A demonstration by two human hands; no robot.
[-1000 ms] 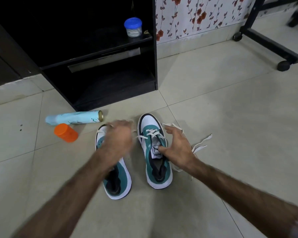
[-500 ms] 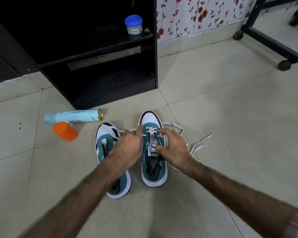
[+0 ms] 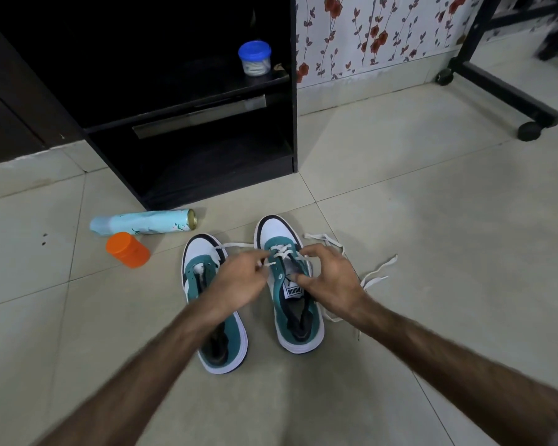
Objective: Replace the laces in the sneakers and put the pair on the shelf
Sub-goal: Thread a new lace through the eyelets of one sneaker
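Two teal and white sneakers stand side by side on the tiled floor, toes pointing away from me. The right sneaker (image 3: 273,231) carries a white lace (image 3: 282,251) crossed through its front eyelets, with loose ends (image 3: 376,275) trailing on the floor to its right. My left hand (image 3: 244,280) pinches the lace at the shoe's left side. My right hand (image 3: 331,278) grips the right side of the shoe's throat, thumb by the tongue label. The left sneaker (image 3: 231,341) is partly hidden under my left forearm. A black shelf unit (image 3: 292,101) stands behind them.
A light blue spray can (image 3: 142,223) lies on its side left of the sneakers, with an orange jar (image 3: 128,250) beside it. A blue-lidded tub (image 3: 255,57) sits on the upper shelf. A black wheeled frame (image 3: 509,94) stands at the far right.
My left hand moved from over the left sneaker across to the right sneaker's lace. My right hand shifted up to the shoe's throat. The view drew slightly closer.
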